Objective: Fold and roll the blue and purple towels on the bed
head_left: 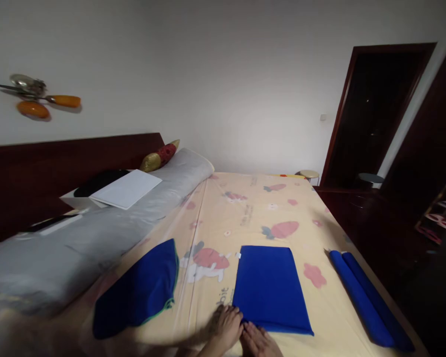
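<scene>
A flat blue cloth (269, 287) lies on the bed with a small white tag on its left edge; its near edge looks slightly rolled or folded over. At its near left corner, my left hand (227, 328) presses with bent fingers on the fabric. Right beside it, my right hand (259, 341) has its fingers closed over the near edge. Off to the left is a second blue cloth (139, 290) with green stitching along its border, lying loosely. Two rolled blue cloths (367, 297) rest side by side near the bed's right edge.
The bed sheet (245, 213) is cream with carrot and rabbit prints. Along the headboard (70, 153) lie a grey plastic-covered bundle (144, 213), a white flat board (128, 188) and a red-gold cushion (163, 156). Stools (309, 174) stand beyond the bed, near a dark door (371, 114).
</scene>
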A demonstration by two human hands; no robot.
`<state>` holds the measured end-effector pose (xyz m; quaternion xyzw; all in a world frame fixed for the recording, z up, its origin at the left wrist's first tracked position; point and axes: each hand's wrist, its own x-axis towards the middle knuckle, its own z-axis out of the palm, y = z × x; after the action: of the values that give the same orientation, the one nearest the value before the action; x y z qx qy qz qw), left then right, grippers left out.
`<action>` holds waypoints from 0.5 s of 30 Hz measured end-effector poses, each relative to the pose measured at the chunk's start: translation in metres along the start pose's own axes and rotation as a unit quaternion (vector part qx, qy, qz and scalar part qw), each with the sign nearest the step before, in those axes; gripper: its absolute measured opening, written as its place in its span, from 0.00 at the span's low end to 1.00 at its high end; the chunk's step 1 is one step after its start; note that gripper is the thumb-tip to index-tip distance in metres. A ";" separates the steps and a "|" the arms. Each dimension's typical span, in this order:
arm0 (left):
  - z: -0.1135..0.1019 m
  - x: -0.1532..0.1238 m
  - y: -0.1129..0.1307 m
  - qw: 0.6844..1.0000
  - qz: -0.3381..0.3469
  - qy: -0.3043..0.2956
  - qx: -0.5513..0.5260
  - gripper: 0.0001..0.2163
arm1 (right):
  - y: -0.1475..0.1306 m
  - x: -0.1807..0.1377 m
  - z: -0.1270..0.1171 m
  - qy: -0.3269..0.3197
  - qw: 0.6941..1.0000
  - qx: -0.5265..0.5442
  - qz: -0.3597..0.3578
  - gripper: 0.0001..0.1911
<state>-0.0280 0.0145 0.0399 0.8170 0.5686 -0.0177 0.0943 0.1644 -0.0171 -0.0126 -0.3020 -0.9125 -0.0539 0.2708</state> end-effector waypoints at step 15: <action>-0.007 0.003 0.004 1.000 0.020 0.022 0.001 0.12 | 0.079 -0.095 -0.143 -0.203 0.975 0.067 0.061 0.29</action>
<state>-0.0237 0.0174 0.0468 0.8282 0.5545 0.0017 0.0814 0.3400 -0.0397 0.0531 -0.3430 -0.9297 0.0864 0.1024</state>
